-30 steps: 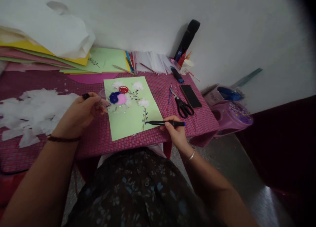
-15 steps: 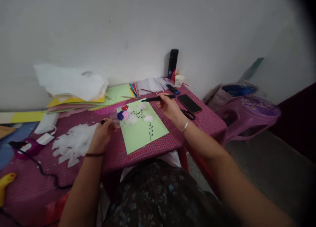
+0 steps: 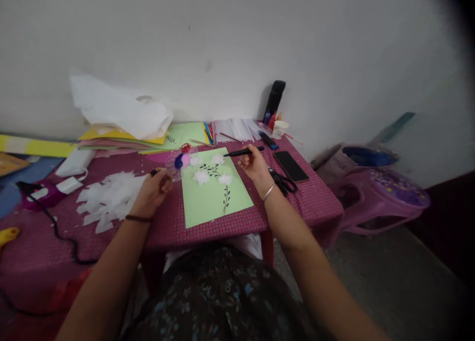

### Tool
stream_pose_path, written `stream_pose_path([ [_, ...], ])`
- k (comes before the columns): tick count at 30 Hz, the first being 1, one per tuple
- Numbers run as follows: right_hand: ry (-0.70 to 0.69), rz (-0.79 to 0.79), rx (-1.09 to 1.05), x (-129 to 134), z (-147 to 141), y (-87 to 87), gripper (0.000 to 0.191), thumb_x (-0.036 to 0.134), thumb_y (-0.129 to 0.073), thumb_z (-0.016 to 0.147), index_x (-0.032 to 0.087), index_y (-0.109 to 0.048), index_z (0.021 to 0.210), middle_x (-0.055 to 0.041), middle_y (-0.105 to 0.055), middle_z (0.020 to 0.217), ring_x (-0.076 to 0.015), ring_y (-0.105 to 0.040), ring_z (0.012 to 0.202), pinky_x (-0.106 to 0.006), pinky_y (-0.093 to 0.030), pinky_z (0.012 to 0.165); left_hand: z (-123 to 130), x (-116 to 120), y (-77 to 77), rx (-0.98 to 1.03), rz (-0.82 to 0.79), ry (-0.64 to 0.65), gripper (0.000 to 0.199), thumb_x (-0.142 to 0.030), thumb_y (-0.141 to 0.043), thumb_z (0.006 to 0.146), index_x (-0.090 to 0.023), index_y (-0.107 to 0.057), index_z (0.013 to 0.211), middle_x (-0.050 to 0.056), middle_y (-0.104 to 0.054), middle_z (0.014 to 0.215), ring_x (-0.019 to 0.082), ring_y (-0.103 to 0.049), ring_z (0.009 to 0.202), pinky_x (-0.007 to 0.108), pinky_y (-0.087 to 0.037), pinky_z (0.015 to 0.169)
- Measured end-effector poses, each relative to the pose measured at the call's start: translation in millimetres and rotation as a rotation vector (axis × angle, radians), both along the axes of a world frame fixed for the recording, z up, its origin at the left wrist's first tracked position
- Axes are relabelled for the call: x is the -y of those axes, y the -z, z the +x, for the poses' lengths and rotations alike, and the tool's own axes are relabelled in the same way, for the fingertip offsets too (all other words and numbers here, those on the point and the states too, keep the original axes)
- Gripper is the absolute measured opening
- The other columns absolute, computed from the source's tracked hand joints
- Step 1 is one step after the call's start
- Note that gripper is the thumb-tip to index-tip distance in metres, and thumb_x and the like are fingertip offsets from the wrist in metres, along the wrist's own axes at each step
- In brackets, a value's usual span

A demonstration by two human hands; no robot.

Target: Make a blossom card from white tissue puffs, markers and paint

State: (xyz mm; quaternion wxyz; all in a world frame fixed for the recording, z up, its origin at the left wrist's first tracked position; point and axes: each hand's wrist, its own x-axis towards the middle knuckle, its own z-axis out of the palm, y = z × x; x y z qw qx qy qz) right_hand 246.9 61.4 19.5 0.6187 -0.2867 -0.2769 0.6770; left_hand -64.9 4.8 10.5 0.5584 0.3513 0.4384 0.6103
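My right hand is closed around a black marker pen, whose bluish tip points left just above a white puff. Under the tip lies a light green sheet with white fluffy puffs, dark leafy stems and a brown stalk. My left hand grips a clear plastic palette carrying blobs of red, dark blue and pink paint. The palette overhangs the sheet's upper left corner. A small black piece, perhaps a cap, shows at the left fingers.
White cut scraps lie left of my left hand. Scissors and a phone lie to the right. Behind are coloured papers, a black bottle and a paper cup. A purple stool stands beyond the table.
The view has shifted slightly. The marker tip has come lower and right, closer to the upper right puff. My left hand and palette have drawn a little left from the sheet.
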Motion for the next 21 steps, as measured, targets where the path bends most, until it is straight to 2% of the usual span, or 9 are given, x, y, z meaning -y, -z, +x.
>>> stream_pose_path([
  [4, 0.038, 0.033, 0.069, -3, -1, 0.4, 0.022, 0.037, -0.058, 0.085, 0.023, -0.053, 0.068, 0.0110, -0.040, 0.041, -0.0064, -0.033, 0.038, -0.022, -0.042, 0.051, -3, 0, 0.0, 0.007, 0.059, -0.062, 0.027, -0.020, -0.072, 0.071, -0.018, -0.045, 0.068, -0.005, -0.058, 0.057, 0.002, -0.030, 0.034, 0.018, -0.024, 0.037],
  [9, 0.110, 0.019, 0.120, -4, -8, 7.0, 0.045, 0.043, -0.071, 0.075, 0.023, -0.036, 0.054, 0.0095, -0.040, 0.040, -0.0066, -0.039, 0.039, -0.024, -0.046, 0.051, -8, -3, -1.9, -0.039, 0.171, -0.267, 0.020, -0.018, -0.065, 0.077, -0.019, -0.046, 0.070, -0.003, -0.062, 0.056, 0.005, -0.038, 0.037, 0.017, -0.029, 0.039],
  [14, 0.145, 0.021, 0.099, -3, -9, 9.6, 0.042, 0.040, -0.073, 0.074, 0.023, -0.038, 0.057, 0.0095, -0.041, 0.041, -0.0068, -0.039, 0.039, -0.024, -0.047, 0.049, -12, 2, 0.4, -0.080, 0.214, -0.392, 0.018, -0.019, -0.062, 0.079, -0.020, -0.046, 0.070, -0.003, -0.065, 0.059, 0.006, -0.041, 0.040, 0.017, -0.034, 0.041],
  [18, 0.199, 0.031, 0.076, -12, 7, -2.9, 0.034, 0.039, -0.067, 0.078, 0.024, -0.041, 0.062, 0.0098, -0.040, 0.042, -0.0075, -0.038, 0.040, -0.024, -0.046, 0.050, -2, -8, -9.6, -0.118, 0.154, -0.328, 0.023, -0.023, -0.064, 0.079, -0.021, -0.043, 0.068, -0.004, -0.062, 0.057, 0.006, -0.037, 0.039, 0.018, -0.033, 0.039],
  [21, 0.266, 0.139, 0.049, -27, 33, -19.6, 0.029, 0.037, -0.060, 0.084, 0.024, -0.043, 0.064, 0.0092, -0.040, 0.045, -0.0074, -0.036, 0.041, -0.026, -0.045, 0.054, 28, -43, -26.1, -0.171, 0.078, -0.166, 0.024, -0.022, -0.065, 0.081, -0.019, -0.047, 0.066, -0.002, -0.058, 0.057, 0.004, -0.033, 0.038, 0.018, -0.028, 0.036],
])
